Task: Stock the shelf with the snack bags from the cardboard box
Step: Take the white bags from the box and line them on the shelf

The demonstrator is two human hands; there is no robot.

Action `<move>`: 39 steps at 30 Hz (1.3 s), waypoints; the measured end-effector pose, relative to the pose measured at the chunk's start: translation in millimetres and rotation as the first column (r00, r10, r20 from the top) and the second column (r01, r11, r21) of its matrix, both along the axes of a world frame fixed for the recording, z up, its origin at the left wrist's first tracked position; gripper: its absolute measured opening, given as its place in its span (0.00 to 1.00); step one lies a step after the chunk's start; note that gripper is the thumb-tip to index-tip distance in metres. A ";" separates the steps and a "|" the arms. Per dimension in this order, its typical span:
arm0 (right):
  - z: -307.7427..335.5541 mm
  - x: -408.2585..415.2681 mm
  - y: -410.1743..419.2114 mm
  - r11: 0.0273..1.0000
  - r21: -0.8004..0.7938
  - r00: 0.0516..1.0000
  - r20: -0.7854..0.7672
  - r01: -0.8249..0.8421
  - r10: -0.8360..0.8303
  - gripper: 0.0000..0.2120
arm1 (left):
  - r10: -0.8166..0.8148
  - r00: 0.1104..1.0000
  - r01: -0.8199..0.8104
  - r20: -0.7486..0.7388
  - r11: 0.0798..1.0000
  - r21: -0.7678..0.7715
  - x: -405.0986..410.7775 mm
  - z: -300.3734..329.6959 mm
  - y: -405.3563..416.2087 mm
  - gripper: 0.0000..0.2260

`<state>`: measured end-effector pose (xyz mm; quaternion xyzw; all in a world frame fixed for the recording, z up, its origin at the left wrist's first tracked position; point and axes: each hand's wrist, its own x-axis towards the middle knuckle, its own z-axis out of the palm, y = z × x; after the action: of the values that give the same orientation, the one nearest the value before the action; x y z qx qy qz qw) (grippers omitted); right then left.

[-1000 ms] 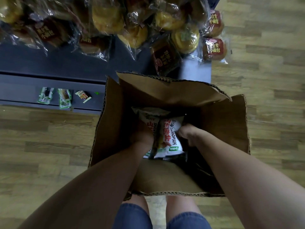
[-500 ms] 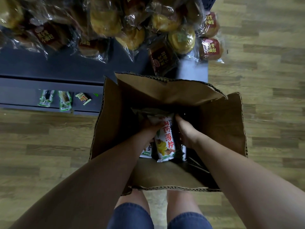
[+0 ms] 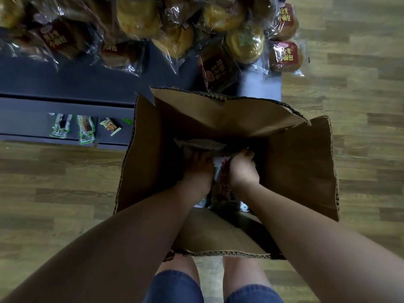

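An open cardboard box (image 3: 299, 167) stands on the floor in front of me, flaps spread. Both my hands reach down inside it. My left hand (image 3: 197, 169) and my right hand (image 3: 242, 169) press from either side on a bunch of white-and-red snack bags (image 3: 222, 184) standing on edge between them. My right hand's fingers curl over the top of the bags. My left hand's fingers are mostly hidden behind the bags. The dark shelf (image 3: 76, 84) runs along the top left.
Clear-wrapped bread buns (image 3: 244, 42) crowd the upper shelf level. Three small packets (image 3: 84, 130) lie on the lowest shelf ledge at left. Wooden floor (image 3: 360, 106) surrounds the box. My knees (image 3: 177, 285) show below the box's near flap.
Both hands have closed in on the snack bags and squeezed them together. The bags have turned more on edge and sit higher in the box than a second ago.
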<state>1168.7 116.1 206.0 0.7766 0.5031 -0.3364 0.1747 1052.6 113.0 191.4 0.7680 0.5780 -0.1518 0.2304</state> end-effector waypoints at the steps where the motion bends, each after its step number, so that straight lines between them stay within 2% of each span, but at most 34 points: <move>1: 4.2 -2.4 1.2 0.996 0.054 0.997 0.033 -0.076 0.074 0.32 | -0.046 0.998 0.044 -0.038 0.998 -0.039 1.9 -2.9 -3.7 0.15; 3: 9.5 -10.3 2.8 0.955 0.121 0.963 0.037 -0.270 0.267 0.28 | -0.070 0.992 0.055 -0.101 0.988 -0.148 7.6 4.7 -7.5 0.20; 4: 8.8 -14.0 2.8 0.939 0.132 0.948 0.016 -0.317 0.318 0.26 | -0.087 0.990 0.070 -0.111 0.987 -0.147 9.5 -1.3 -8.3 0.22; 6: 3.2 -21.2 0.3 0.946 0.055 0.947 -0.006 -0.320 0.321 0.23 | -0.065 0.983 0.009 -0.173 0.952 -0.306 11.5 -3.1 -7.7 0.25; 10: -9.1 -29.8 -4.3 0.947 -0.184 0.964 -0.001 -0.263 0.268 0.26 | -0.030 0.988 -0.006 -0.153 0.973 -0.231 7.6 -14.3 -5.0 0.24; 14: -20.8 -38.6 -6.1 0.935 -0.235 0.959 0.033 -0.266 0.281 0.30 | -0.066 0.984 0.025 -0.163 0.970 -0.241 -8.0 -28.3 -8.9 0.27; 18: -33.5 -45.5 -2.6 0.924 -0.248 0.940 0.107 -0.290 0.324 0.26 | -0.136 0.970 0.078 -0.200 0.959 -0.273 -6.0 -21.0 -7.0 0.25; 21: -38.4 -48.1 1.5 0.913 -0.262 0.923 0.144 -0.311 0.356 0.26 | -0.128 0.959 0.054 -0.252 0.958 -0.281 -2.7 -16.1 -0.5 0.24; 26: -42.1 -45.6 2.2 0.891 -0.288 0.913 0.106 -0.350 0.394 0.26 | -0.255 0.930 0.168 -0.263 0.935 -0.314 -2.1 -11.4 8.9 0.25; 31: -41.3 -46.4 9.0 0.890 -0.249 0.907 0.083 -0.381 0.412 0.26 | -0.209 0.952 0.134 -0.223 0.941 -0.310 -7.0 -14.7 13.6 0.25; 35: -39.6 -37.5 9.4 0.914 -0.174 0.923 0.056 -0.366 0.380 0.24 | -0.117 0.970 0.037 -0.213 0.937 -0.348 -8.5 -22.0 12.4 0.24; 39: -29.3 -28.9 18.7 0.952 -0.159 0.966 -0.039 -0.260 0.257 0.19 | -0.075 0.971 -0.010 -0.228 0.937 -0.349 -7.9 -31.0 11.0 0.25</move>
<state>1139.7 134.9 176.8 0.6843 0.5726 -0.3576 0.2758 1044.8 123.9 160.4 0.7009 0.5527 -0.3461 0.2889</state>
